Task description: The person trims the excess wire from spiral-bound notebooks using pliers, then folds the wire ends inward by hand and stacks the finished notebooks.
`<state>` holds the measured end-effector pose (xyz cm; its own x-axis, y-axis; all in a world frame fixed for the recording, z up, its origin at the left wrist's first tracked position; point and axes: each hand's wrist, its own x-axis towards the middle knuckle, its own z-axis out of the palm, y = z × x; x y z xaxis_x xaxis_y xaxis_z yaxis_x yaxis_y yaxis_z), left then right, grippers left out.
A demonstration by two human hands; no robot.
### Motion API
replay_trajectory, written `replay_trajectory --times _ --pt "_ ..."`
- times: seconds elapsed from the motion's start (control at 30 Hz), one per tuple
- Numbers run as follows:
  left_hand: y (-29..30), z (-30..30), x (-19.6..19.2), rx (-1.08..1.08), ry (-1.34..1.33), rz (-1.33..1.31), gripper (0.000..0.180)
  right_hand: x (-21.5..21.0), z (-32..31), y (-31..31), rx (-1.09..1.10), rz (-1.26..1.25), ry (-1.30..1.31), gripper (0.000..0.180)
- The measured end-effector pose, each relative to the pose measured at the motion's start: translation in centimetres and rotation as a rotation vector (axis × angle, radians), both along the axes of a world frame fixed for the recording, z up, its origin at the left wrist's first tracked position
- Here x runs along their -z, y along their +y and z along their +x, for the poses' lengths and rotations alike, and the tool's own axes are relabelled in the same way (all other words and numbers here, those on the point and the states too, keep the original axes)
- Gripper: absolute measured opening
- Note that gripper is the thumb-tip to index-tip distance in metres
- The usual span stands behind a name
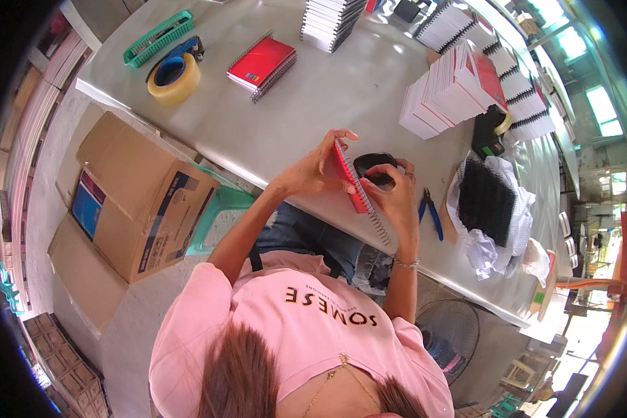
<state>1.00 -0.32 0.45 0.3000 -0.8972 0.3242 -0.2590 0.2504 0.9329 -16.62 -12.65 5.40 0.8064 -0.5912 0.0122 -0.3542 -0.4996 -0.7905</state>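
Note:
My left hand [312, 169] grips a small red-covered notebook [348, 180], holding it tilted up on edge near the table's front edge. Along the notebook's right side runs a wire spiral coil [379, 227], its loose end sticking out past the lower corner. My right hand [396, 193] is closed at that edge, thumb and fingers pinching the coil. Just behind the right fingers sits a dark, rounded object [373, 164], partly covered, whose kind I cannot make out. Pliers with blue handles [432, 214] lie right of my right hand.
Black spiral coils [486, 200] lie on crumpled white wrapping at right. Unbound red-covered book blocks [442, 94] stand behind. Farther back are stacked spiral notebooks [331, 24], red notebooks [263, 61], a tape dispenser [175, 78] and a green basket [158, 39]. An open cardboard box [136, 198] stands left.

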Motion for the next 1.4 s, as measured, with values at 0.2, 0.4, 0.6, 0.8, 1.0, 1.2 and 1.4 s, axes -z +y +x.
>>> replay_trajectory --times 0.2,0.4,0.6,0.8,1.0,1.2,1.4 --pt "0.3 0.2 0.1 0.085 0.108 0.003 0.065 0.6 0.0 -0.9 0.089 0.520 -0.221 0.027" --pt "0.4 0.5 0.1 0.186 0.296 -0.033 0.052 -2.0 -0.6 -1.2 -0.201 0.604 -0.199 0.028" --pt "0.6 0.4 -0.3 0.109 0.260 0.030 0.048 -0.5 0.1 -2.5 -0.077 0.541 -0.105 0.026" --pt "0.3 0.4 0.5 0.153 0.236 0.051 0.047 0.7 -1.6 -4.2 -0.195 0.789 -0.275 0.028" --pt "0.4 0.5 0.4 0.143 0.240 0.045 0.043 -1.3 -0.3 -3.0 -0.046 0.663 0.032 0.033" --pt "0.7 0.3 0.3 0.159 0.366 0.064 0.033 0.2 -0.1 -2.5 -0.016 0.618 -0.143 0.031" --pt "0.6 0.1 0.6 0.196 0.395 0.074 0.033 -0.4 -0.6 -2.5 -0.223 0.836 -0.406 0.032"
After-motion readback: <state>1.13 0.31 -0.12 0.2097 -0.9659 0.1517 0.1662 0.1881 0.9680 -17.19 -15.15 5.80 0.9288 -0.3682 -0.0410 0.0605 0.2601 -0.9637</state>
